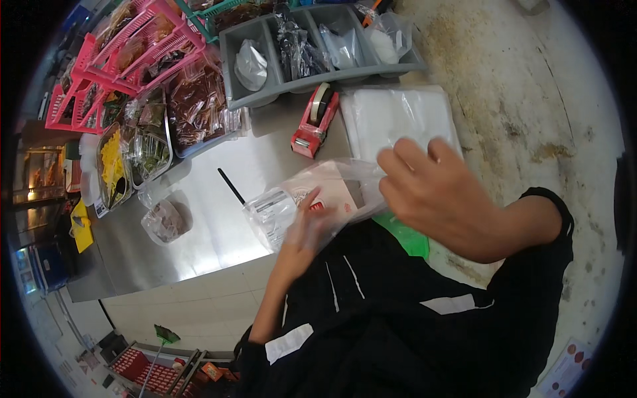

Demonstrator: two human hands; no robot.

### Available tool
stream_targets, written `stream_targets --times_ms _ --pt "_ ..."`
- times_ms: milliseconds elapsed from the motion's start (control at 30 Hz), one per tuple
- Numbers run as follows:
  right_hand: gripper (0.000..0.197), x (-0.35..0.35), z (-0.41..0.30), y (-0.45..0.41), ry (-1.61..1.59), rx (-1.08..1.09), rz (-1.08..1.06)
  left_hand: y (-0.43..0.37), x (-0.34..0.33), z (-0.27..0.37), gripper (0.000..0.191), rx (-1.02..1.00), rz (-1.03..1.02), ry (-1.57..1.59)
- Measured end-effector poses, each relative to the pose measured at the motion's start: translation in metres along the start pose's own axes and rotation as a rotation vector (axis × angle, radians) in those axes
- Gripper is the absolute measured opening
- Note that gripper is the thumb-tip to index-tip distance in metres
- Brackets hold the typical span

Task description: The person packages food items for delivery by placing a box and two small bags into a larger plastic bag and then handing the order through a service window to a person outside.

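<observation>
A clear plastic bag (366, 171) lies at the front edge of the steel counter. Inside it is a pale pink carton (326, 181) with a printed emblem, and a white slip (271, 219) bearing writing shows at its left side. My right hand (428, 194) is curled tight at the bag's right end, with the film gathered at its fingers. Blurred by motion, my left hand (311, 224) is over the carton with its fingers apart; whether it presses on the film is unclear. A black stick-like item (231, 185) pokes out past the bag's upper left side.
A red tape dispenser (316, 122) and a stack of clear bags (403, 117) lie behind. Farther back are a grey divided tray (323, 49), pink baskets (134, 49) and trays of packed food (149, 134). A small wrapped bag (164, 221) sits left on the counter (214, 224).
</observation>
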State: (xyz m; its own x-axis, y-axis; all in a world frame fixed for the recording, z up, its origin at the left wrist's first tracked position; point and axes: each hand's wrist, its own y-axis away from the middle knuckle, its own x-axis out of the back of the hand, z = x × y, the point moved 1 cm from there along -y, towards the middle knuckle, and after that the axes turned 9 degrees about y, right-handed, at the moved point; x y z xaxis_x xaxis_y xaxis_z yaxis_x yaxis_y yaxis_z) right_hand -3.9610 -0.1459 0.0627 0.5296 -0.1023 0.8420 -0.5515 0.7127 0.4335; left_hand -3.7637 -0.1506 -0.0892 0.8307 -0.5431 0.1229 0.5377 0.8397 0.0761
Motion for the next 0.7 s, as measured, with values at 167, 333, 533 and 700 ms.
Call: stream_targets --times_ms 167,333,533,700 --pt "0.008 -0.026 0.031 0.004 -0.256 0.380 0.434 0.080 0.107 0.061 0.022 0.452 -0.114 0.354" --pt "0.009 0.003 0.083 -0.009 -0.223 0.421 0.632 0.061 0.094 0.105 0.019 0.300 0.670 0.335" --pt "0.010 -0.031 0.141 -0.065 -1.277 0.808 0.513 0.059 0.077 0.169 0.016 0.709 0.369 0.121" --pt "0.016 -0.217 0.302 -0.252 -1.283 -0.744 0.549 0.042 0.074 0.156 0.019 0.421 0.625 0.215"
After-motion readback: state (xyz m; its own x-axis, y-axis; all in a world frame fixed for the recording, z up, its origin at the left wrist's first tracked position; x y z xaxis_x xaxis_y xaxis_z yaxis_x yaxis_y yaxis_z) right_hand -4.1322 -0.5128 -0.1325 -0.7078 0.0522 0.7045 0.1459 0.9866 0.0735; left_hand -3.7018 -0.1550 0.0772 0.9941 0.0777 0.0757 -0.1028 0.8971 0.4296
